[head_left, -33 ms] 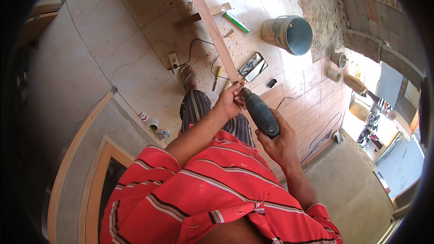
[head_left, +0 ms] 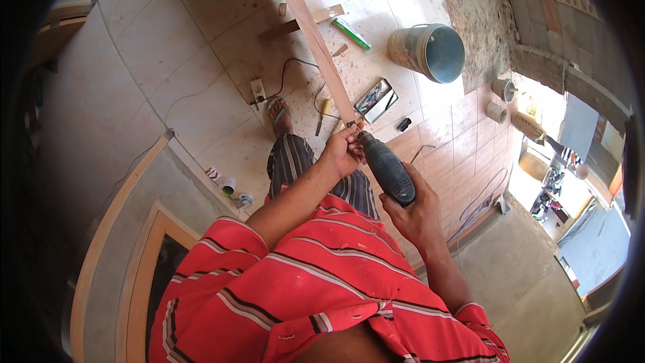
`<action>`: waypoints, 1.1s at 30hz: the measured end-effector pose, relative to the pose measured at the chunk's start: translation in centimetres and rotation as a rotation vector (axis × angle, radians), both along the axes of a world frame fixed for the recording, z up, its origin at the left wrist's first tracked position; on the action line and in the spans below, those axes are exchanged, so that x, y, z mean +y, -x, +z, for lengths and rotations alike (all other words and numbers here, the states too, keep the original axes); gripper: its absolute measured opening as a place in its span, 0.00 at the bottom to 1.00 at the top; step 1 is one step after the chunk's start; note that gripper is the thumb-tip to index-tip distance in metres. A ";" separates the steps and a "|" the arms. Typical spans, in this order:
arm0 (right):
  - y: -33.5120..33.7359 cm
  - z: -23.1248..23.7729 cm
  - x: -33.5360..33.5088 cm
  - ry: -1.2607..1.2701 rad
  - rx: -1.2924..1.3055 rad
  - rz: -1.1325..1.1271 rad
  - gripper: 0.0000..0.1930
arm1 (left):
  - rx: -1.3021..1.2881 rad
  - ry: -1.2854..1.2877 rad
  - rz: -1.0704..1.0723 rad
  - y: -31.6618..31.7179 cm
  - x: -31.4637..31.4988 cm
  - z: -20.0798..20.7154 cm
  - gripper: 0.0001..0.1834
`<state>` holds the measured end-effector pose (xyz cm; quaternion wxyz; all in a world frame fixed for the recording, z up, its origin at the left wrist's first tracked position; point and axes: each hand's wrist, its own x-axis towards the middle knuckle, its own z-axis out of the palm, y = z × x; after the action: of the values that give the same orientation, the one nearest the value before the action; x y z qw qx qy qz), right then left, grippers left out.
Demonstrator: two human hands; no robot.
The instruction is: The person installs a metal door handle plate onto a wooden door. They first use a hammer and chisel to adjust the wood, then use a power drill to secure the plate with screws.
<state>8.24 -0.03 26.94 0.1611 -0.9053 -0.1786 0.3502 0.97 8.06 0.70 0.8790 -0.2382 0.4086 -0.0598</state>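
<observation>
A long, narrow wooden board (head_left: 312, 33) stretches from the top edge down toward me. My left hand (head_left: 341, 151) is closed at its near end, fingers pinched by a small dark metal piece (head_left: 350, 123) there. My right hand (head_left: 415, 208) wraps round the body of a dark power drill (head_left: 388, 170). The drill's chuck points at the board's end, close to my left fingertips. What sits in the chuck, and whether it touches the board, is too small to tell.
A yellow-handled screwdriver (head_left: 323, 115), an open tin of small tools (head_left: 377, 99) and a green-and-white box (head_left: 351, 33) lie on the tiled floor. A large bucket (head_left: 410, 50) lies to the right. A power strip (head_left: 258, 89) with a dark cord sits by my foot.
</observation>
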 end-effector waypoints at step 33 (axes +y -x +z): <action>-1.2 0.1 3.7 0.231 -0.084 0.244 0.35 | 0.199 -0.015 -0.055 -1.2 0.7 0.9 0.16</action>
<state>9.46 3.64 27.06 0.0048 -0.9033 -0.2522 0.3470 2.14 8.80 1.60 0.8338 -0.2250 0.5009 -0.0570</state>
